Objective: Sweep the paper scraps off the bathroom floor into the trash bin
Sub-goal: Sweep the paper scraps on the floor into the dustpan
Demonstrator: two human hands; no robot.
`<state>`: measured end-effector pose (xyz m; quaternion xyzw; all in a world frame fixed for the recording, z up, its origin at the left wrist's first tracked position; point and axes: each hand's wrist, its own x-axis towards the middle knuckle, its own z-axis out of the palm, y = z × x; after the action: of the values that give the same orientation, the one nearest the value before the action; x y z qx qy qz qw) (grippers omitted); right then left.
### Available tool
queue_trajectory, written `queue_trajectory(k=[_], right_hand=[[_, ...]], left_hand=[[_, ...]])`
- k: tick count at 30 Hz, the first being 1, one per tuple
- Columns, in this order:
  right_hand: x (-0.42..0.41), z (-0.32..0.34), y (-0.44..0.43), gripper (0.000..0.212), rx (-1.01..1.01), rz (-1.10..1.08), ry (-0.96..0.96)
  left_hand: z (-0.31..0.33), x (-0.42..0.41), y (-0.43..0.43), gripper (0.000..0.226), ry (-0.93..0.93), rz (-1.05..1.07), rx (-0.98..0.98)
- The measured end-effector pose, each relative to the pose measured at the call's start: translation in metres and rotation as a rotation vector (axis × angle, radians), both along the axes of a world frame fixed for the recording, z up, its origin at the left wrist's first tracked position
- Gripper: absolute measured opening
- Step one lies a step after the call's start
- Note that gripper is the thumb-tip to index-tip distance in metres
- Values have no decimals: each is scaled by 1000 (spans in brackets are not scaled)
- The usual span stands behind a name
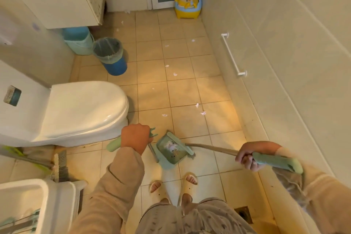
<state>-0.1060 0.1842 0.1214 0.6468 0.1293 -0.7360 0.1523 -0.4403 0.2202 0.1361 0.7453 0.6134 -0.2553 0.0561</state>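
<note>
My left hand (135, 137) grips the green handle of a long-handled dustpan (171, 150), whose pan rests on the floor tiles in front of my feet with white scraps inside. My right hand (250, 156) holds the green grip of a broom (277, 161); its shaft runs left to the head at the pan's mouth. Several white paper scraps (202, 113) lie scattered on the beige tiles ahead, up toward the door. A blue trash bin (111, 55) lined with a clear bag stands beyond the toilet on the left.
A white toilet (79, 108) fills the left side. A sink (38, 201) and another brush (59, 165) sit at lower left. A blue-lidded bucket (77, 40) stands under a cabinet. A yellow child's potty (188, 4) sits by the door. A towel bar (232, 55) is on the right wall.
</note>
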Motion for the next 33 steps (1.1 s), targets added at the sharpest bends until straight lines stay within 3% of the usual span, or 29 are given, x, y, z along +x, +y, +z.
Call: queue_trajectory(k=[3, 7, 15, 17, 22, 27, 30, 33], right_hand=[[5, 2, 8, 44, -12, -56, 11], [-4, 2, 12, 62, 30, 16, -63], [-60, -17, -3, 29, 342, 586, -298], [-70, -22, -10, 23, 316, 689, -286], [-58, -8, -7, 21, 85, 505, -186], [-57, -13, -8, 29, 113, 295, -188], [-84, -35, -20, 14, 186, 413, -196], [-106, -46, -20, 19, 150, 523, -189]], left_hand=[[2, -5, -7, 34, -1, -7, 9], [4, -10, -16, 34, -20, -13, 12], [2, -8, -23, 32, -44, 0, -8], [2, -8, -20, 32, -46, 5, -13], [0, -6, -10, 31, -73, 54, -13], [5, -7, -3, 33, -72, 82, -14], [6, -9, -4, 33, -99, 109, -43], [6, -11, -3, 32, -177, 137, -124]])
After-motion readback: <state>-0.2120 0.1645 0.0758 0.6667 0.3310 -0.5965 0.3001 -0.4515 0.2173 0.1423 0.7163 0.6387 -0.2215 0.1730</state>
